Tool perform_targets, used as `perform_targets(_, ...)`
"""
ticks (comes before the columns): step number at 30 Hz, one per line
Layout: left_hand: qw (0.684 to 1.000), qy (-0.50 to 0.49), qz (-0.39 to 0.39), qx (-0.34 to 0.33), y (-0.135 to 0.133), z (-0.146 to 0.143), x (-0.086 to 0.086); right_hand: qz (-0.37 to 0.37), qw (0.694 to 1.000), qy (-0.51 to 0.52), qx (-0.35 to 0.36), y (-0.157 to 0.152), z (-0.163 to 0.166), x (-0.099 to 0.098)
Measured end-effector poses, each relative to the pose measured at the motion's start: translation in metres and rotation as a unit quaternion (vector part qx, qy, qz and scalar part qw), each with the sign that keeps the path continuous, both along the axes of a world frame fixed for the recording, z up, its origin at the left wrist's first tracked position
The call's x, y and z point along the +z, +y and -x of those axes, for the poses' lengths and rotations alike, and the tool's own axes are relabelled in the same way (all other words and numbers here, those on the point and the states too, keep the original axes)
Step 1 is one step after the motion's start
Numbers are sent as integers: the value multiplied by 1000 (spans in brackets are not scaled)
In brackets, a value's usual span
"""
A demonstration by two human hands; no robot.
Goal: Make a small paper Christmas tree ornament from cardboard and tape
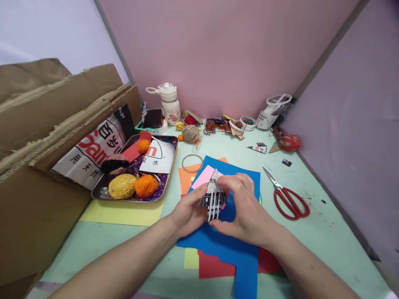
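Note:
Both of my hands meet over a stack of coloured paper sheets topped by a blue sheet [237,245]. Between them is a small folded piece of printed black-and-white paper [213,199]. My left hand [188,211] pinches its left side with the fingers closed. From the right and above, my right hand [246,205] grips it, fingers curled over the top. A pink sheet [204,176] pokes out just behind the folded piece.
Red-handled scissors [288,197] lie to the right. A metal tray [132,195] with yarn balls sits at left, beside a cardboard box [37,166]. A metal ring [192,162], a twine ball [190,133], a bottle [170,104] and small craft bits line the back.

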State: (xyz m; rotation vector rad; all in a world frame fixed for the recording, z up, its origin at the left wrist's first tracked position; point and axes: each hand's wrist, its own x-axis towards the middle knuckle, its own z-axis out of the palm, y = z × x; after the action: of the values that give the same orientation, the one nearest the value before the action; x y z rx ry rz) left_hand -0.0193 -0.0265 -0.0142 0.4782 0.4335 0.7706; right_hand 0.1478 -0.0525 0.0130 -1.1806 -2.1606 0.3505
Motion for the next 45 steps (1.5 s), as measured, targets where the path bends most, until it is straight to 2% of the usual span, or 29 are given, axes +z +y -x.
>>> perform_targets(8,1000,1,-6,6,0,1,2,-26,1000,-1,1,1,1,-2)
perform_targets(24,1000,9,-4,15,-1,-1,3,-9,1000,-5,-1,0,2,-2)
perform_targets(30,1000,-3,-6,14,0,1,2,-48,999,7,-2,1,3,-4)
perform_targets(45,1000,19,-4,14,-1,0,3,-41,999,4,8,1,1,-8)
